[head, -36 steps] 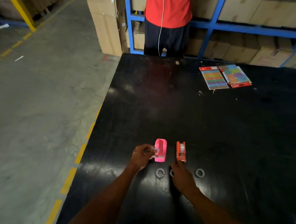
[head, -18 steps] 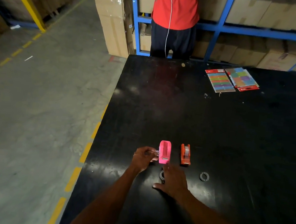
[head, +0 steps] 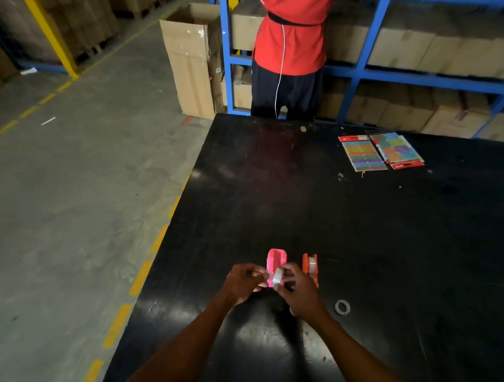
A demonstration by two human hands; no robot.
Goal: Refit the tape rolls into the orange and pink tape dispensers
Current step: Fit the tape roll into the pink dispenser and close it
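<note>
Item 1 — tape roll (head: 278,276): small and pale, pinched between the fingertips of your two hands. Your right hand (head: 298,290) grips it from the right side; your left hand (head: 243,282) has its fingers curled in against the roll's left side, though whether they carry weight or only steady it cannot be told. The roll stands on edge, its flat faces turned toward the two hands.

Item 2 — pink tape dispenser (head: 275,262): on the black table (head: 392,250), directly beyond your fingertips and partly hidden by them. Its long axis runs away from you, open cradle upward. The roll sits just above its near end, so the seating move is judged to be short: forward and down from both hands, roll axis held crosswise to the dispenser. Both hands are equally near.

Item 3 — orange tape dispenser (head: 310,265): just beyond your right hand, beside and parallel to the pink one. A roll already shows inside it.

Item 4 — loose ring (head: 342,307): flat on the table, to the right of your right hand, untouched.
</note>
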